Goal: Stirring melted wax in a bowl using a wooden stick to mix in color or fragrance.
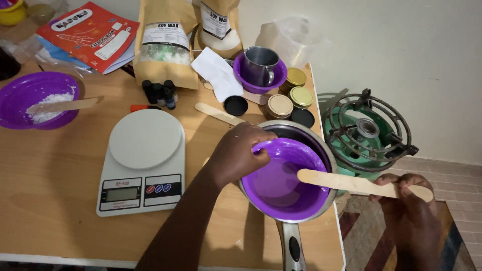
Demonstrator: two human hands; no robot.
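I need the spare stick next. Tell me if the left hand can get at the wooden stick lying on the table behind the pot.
Probably yes, once freed: the left hand grips the purple bowl rim, and the wooden stick lies just beyond it, uncovered.

A pale, plain wall (391, 45) is rising behind the wooden counter (55, 180), which is filling the left of the view under soft indoor light. To the right, a tiled floor (452, 180) is showing below the wall, with a patterned rug (366, 241) lying on it.
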